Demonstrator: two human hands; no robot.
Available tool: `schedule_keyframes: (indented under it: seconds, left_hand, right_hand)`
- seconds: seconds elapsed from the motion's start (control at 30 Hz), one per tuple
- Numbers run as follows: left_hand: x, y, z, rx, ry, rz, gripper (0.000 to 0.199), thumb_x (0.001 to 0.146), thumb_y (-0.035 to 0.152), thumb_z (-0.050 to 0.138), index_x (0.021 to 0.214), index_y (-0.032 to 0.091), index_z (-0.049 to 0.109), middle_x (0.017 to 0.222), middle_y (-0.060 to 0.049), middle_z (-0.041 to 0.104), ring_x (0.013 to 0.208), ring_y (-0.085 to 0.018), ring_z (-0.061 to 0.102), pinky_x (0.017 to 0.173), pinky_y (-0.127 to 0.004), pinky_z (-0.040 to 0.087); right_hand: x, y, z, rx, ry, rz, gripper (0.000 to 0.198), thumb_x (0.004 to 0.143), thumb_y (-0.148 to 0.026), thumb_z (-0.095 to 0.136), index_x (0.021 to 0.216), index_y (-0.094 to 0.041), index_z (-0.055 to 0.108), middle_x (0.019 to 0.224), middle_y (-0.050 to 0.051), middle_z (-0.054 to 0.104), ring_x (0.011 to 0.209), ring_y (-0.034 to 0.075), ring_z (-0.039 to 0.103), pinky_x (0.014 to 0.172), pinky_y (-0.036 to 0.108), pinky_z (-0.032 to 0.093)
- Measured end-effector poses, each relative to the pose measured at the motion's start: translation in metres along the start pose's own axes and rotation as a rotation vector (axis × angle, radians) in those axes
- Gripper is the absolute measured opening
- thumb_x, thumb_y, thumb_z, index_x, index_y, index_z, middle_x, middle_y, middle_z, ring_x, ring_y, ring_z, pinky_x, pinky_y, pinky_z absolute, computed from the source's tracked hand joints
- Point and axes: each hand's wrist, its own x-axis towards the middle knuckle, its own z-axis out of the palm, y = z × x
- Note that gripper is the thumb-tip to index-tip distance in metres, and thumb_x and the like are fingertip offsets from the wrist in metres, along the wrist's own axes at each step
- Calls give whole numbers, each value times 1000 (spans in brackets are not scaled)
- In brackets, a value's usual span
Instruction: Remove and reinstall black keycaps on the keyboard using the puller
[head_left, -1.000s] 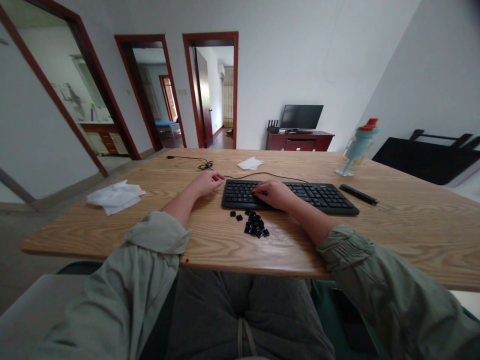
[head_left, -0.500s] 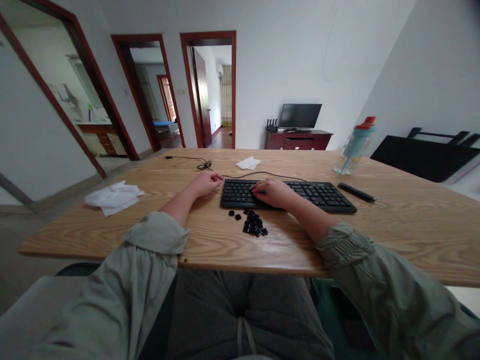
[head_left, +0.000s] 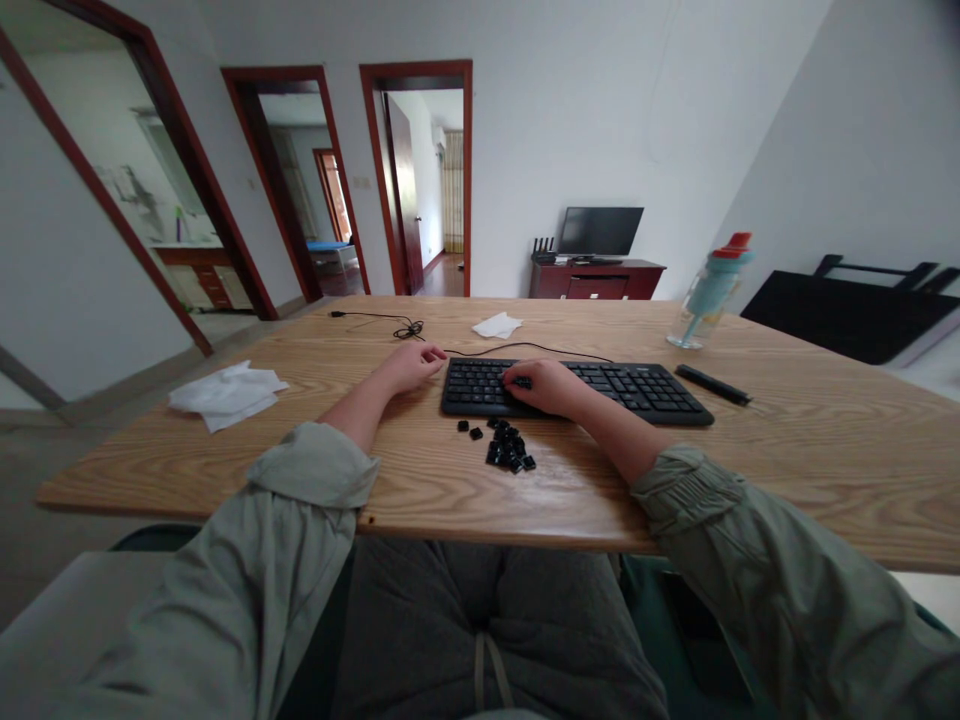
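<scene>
A black keyboard (head_left: 637,390) lies across the wooden table in front of me. My right hand (head_left: 544,386) rests on its left-middle keys, with fingers closed and pointing down; anything between the fingertips is hidden. Beside the keyboard's left end lies my left hand (head_left: 412,367), its fingers loosely stretched and nothing visible in them. Several loose black keycaps (head_left: 510,447) form a small pile just below the keyboard. Two more keycaps (head_left: 469,430) sit a little to the left of that pile.
White tissues (head_left: 229,395) lie at the left, another tissue (head_left: 497,325) behind the keyboard. A coiled USB cable (head_left: 409,329) runs at the back left. On the right are a dark stick-like object (head_left: 712,385) and a water bottle (head_left: 709,295). The table's front edge (head_left: 495,540) is close to me.
</scene>
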Motion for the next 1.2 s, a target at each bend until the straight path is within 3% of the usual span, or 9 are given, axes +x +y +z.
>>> schedule_keyframes:
  seconds: [0.33,1.2]
  left_hand:
    - [0,0,0,-1,-3,-6,29,82,33,59,100,16,73,80,-4,68,71,-16,56,64,-26,42]
    - [-2,5,-1,26,-17,-19,29,83,32,58,100,15,74,79,-4,69,68,-15,56,63,-26,42]
  right_hand:
    - [0,1,1,-27,55,137,26,82,-30,61,104,-23,72,96,4,74,87,19,66,79,29,50]
    - [5,4,1,-71,-14,-49,28,85,-27,56,105,-21,75,105,5,73,98,22,66,91,32,49]
